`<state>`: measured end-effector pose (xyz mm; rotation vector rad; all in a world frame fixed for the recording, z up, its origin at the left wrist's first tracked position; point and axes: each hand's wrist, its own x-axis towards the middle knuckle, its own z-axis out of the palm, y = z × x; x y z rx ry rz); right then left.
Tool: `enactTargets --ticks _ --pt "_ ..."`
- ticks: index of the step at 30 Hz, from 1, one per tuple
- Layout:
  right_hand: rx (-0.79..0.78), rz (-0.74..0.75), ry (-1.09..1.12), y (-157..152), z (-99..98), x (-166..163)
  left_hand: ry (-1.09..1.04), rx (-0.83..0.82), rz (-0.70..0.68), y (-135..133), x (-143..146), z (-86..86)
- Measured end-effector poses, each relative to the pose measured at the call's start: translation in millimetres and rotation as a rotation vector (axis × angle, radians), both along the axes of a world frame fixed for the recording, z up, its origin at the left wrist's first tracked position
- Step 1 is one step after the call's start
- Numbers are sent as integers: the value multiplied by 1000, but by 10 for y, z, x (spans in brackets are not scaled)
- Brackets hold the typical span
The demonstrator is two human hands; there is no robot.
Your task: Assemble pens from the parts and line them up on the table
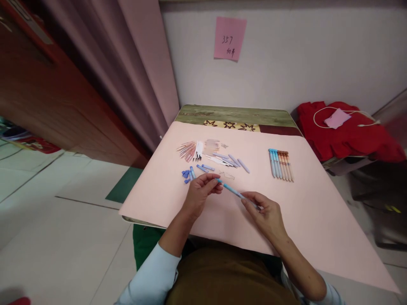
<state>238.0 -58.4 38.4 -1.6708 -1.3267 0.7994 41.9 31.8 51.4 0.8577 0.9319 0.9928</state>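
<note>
A light blue pen (pixel 233 191) is held between both hands above a pink sheet (pixel 305 212) that covers the table. My left hand (pixel 201 192) pinches the pen's far tip with thumb and fingers. My right hand (pixel 265 212) grips the near end of the barrel. Just beyond the left hand lie small blue caps (pixel 185 174), blue barrel pieces (pixel 206 168) and a spread of loose pen parts (pixel 210 153).
A neat row of finished blue and orange pens (pixel 281 165) lies at the right on the sheet. A pink note (pixel 229 38) hangs on the wall. Red cloth (pixel 346 131) with a white cable sits on a seat at the right. Tiled floor is at the left.
</note>
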Motion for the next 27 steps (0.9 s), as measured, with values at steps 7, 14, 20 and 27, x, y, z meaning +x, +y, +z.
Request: enactTargets --ticks 7,14,20,27 --pt "-4 -1 54 120 83 70 21 5 -8 140 78 56" --pt "-45 27 64 221 113 103 67 39 -38 239 116 119" --pt "-41 62 23 262 152 94 157 130 -64 295 149 176" --pt "-98 90 -1 283 119 -32 201 123 -45 317 151 153"
